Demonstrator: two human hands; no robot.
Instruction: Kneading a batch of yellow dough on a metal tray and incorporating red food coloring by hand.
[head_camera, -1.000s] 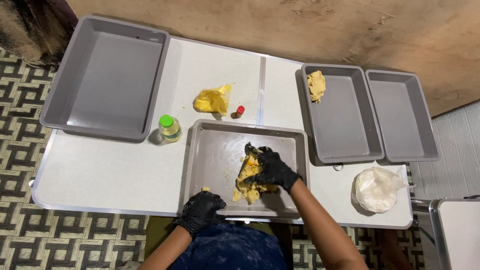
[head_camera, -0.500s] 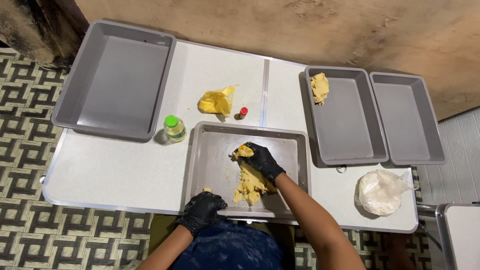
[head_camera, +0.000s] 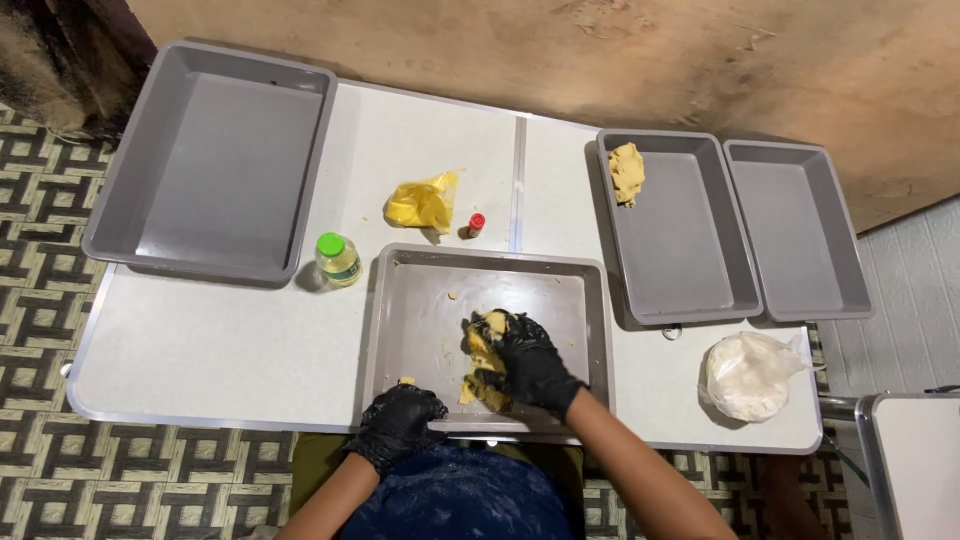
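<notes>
From the head camera I see my right hand (head_camera: 528, 362), gloved black, pressed flat on the yellow dough (head_camera: 484, 362) in the middle tray (head_camera: 420, 300), fingers spread rather than closed around it. The dough's long axis runs toward me. My left hand (head_camera: 398, 424) curls over the tray's near rim. A green-capped bottle (head_camera: 338, 259) stands left of the tray, clear.

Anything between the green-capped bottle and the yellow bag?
No. In the head view, only bare white table separates the bottle from the bag.
</notes>
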